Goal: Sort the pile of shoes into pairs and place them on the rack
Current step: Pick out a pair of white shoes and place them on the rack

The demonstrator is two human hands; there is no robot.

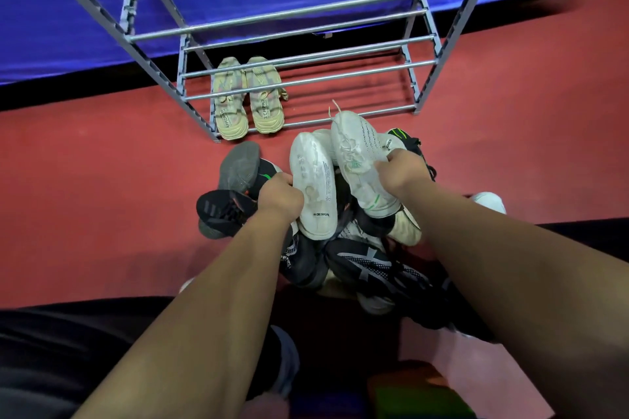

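Both hands clutch white sneakers above the pile: left hand [279,194] one sole-up [313,185], right hand [403,173] one upright [360,159].

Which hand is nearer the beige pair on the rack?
Left. The left hand grips a white shoe just below the beige pair; the right hand is farther right.

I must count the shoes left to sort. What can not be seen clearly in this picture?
Head view only:
- Pile: lower shoes covered by both forearms and the upper shoes.
- Left hand grip on the sole-up white shoe: fingers hidden behind it.
- Rack: top cut off by the frame edge.
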